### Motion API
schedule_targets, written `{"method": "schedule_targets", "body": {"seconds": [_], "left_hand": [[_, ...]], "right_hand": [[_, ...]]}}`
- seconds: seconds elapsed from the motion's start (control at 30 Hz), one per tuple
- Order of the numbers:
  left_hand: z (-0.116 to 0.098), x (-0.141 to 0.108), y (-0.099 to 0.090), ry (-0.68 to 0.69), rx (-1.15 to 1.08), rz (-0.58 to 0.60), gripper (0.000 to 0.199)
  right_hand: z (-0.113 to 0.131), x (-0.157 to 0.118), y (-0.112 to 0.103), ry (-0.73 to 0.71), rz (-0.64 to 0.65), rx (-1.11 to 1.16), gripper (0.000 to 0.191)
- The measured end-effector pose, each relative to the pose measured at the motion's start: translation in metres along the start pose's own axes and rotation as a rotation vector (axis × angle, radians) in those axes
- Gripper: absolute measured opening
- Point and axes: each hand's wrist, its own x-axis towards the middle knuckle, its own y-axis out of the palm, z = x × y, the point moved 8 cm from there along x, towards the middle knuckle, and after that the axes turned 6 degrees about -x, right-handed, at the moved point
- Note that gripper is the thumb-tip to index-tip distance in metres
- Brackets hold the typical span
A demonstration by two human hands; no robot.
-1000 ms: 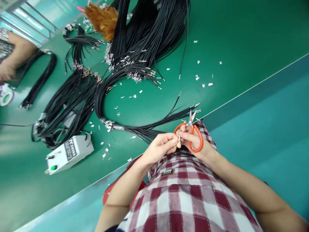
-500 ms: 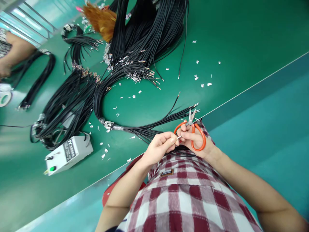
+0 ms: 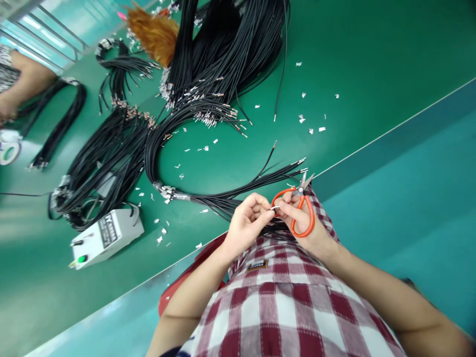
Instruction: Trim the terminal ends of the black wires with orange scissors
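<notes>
My left hand (image 3: 250,218) pinches the end of a black cable (image 3: 274,208), whose pale tip points toward the other hand. With its fingers hooked in the handles, my right hand (image 3: 303,220) holds orange-handled scissors (image 3: 308,218). The blades are spread and point up and away from me. Thumb and finger of my right hand also meet at the cable's pale tip. A bundle of black cables (image 3: 223,195), bound with clear tape, runs from the table to the edge beside my hands; some strands hang over my checked apron (image 3: 275,282).
Large heaps of black cables (image 3: 238,44) with stripped ends lie across the green table (image 3: 353,44). A white box with a green button (image 3: 107,235) stands at left. White scraps (image 3: 302,119) are scattered about. A co-worker's arm (image 3: 29,74) rests at far left, near a tape roll (image 3: 9,151).
The scissors have turned in my right hand, their blades swinging right and slightly down. My left hand's fingers have shifted a little around the cable end.
</notes>
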Motion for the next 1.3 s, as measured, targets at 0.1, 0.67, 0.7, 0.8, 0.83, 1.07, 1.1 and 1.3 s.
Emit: {"method": "schedule_targets", "body": {"seconds": [0.1,0.67,0.7,0.8,0.83,1.07,1.1,1.3], "left_hand": [[0.001,-0.004,-0.001,-0.026,0.025,-0.053,0.034],[0.001,0.003,0.002,-0.159,-0.050,0.096,0.038],[0.002,0.004,0.002,-0.166,-0.059,0.096,0.039],[0.003,0.005,0.000,-0.181,-0.072,0.085,0.039],[0.004,0.005,0.000,-0.185,-0.071,0.085,0.039],[0.007,0.003,0.003,-0.192,-0.065,0.151,0.038],[0.007,0.003,0.004,-0.187,-0.068,0.158,0.037],[0.004,0.002,0.001,-0.148,-0.056,0.119,0.037]], "right_hand": [[0.015,-0.001,0.003,-0.113,0.005,-0.121,0.027],[0.041,0.008,0.014,-0.240,0.038,-0.340,0.029],[0.043,0.008,0.013,-0.234,0.039,-0.364,0.028],[0.049,0.009,0.014,-0.225,0.066,-0.485,0.027],[0.052,0.009,0.014,-0.232,0.080,-0.535,0.027],[0.056,0.014,0.020,-0.191,0.171,-0.695,0.023],[0.055,0.015,0.021,-0.155,0.180,-0.692,0.024],[0.059,0.007,0.004,-0.088,0.135,-0.796,0.030]]}}
